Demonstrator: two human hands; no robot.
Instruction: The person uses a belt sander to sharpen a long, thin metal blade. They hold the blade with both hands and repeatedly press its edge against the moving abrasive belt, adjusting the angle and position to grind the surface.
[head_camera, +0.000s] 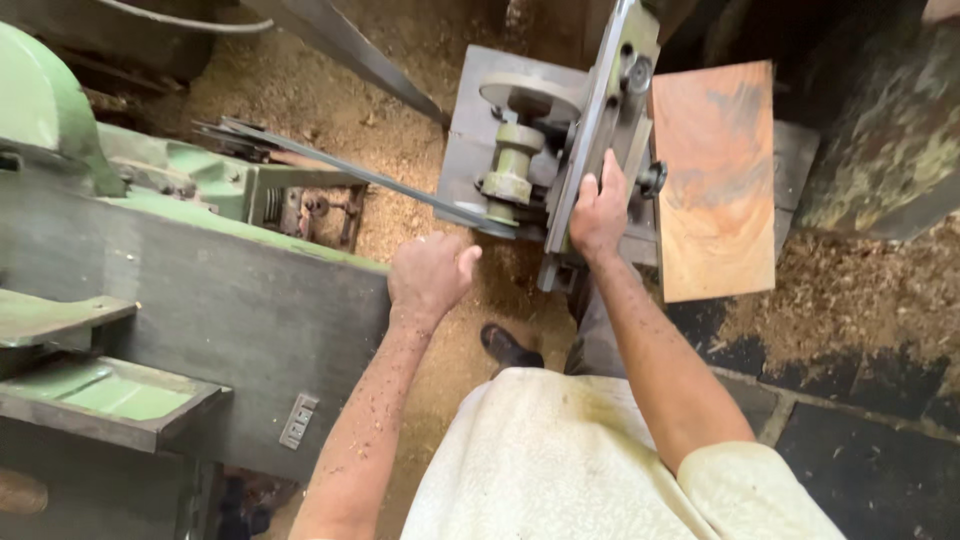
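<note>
Two hands work at a green woodworking machine. The right hand (598, 212) wraps its fingers over the edge of the tilted metal guard (600, 130), gripping it. The left hand (430, 272), at eight o'clock from it, is curled into a loose fist holding nothing, just below the belt (360, 172). A reddish board (715, 180) lies at three o'clock of the guard, on the grey counter (470, 150). Sawdust (850, 290) covers the floor.

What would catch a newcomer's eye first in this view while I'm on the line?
Probably the reddish wooden board lying on the grey machine table at upper right, bright against everything around it. Just left of it, the right hand grips the upright metal guide, while the left hand hangs loosely closed over the sawdust-covered floor. A big green machine fills the left side.
</note>
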